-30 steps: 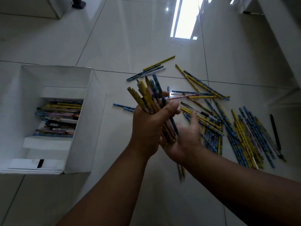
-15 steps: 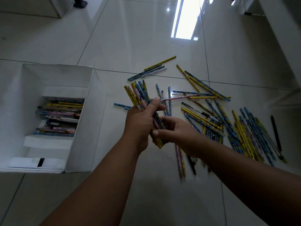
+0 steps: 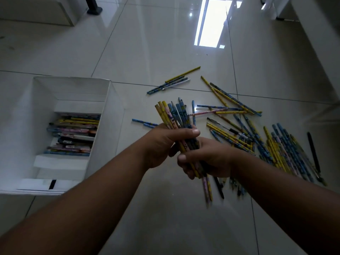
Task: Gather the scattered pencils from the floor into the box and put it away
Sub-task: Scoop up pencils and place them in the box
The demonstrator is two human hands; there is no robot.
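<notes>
My left hand (image 3: 163,144) grips the upper part of a bundle of yellow, blue and pink pencils (image 3: 173,115), thumb laid across the front. My right hand (image 3: 207,161) holds the same bundle lower down, fingers curled round it, and the pencil ends stick out below. Both hands hover above the tiled floor. The white box (image 3: 110,115) stands open at the left with several pencils (image 3: 73,133) lying in its bottom. Many scattered pencils (image 3: 276,144) lie on the floor to the right of my hands.
A small group of pencils (image 3: 171,83) lies farther off, beyond my hands, and two blue ones (image 3: 143,122) lie between box and hands. A black pen (image 3: 313,151) lies at the far right. White furniture (image 3: 316,34) runs along the right; a black leg (image 3: 93,8) stands top left.
The bundle has been squared up and stands more upright. My right hand has closed round its lower part, beneath my left hand.
</notes>
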